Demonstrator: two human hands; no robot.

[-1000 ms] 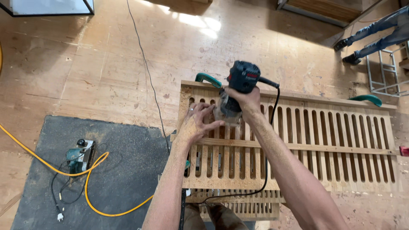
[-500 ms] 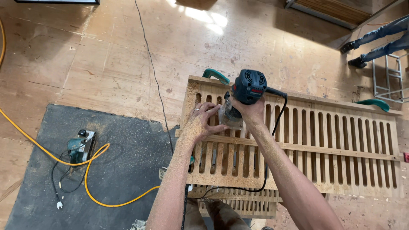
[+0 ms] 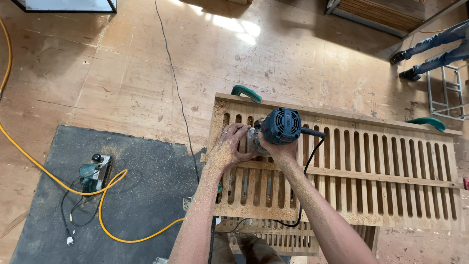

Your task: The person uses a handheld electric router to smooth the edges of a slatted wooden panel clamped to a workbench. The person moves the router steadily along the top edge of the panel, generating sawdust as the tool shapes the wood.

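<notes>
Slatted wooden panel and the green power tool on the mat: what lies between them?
In the head view: grey mat, sawdust, and a yellow cable.

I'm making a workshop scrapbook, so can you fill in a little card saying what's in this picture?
Left hand: pressed on the tool's base, dusty
Right hand: gripping the blue power tool
Work piece: slatted wooden panel, sawdust on its left end
Clamps: two green handles at the far edge
Floor: grey mat, yellow cable, small green tool
</notes>
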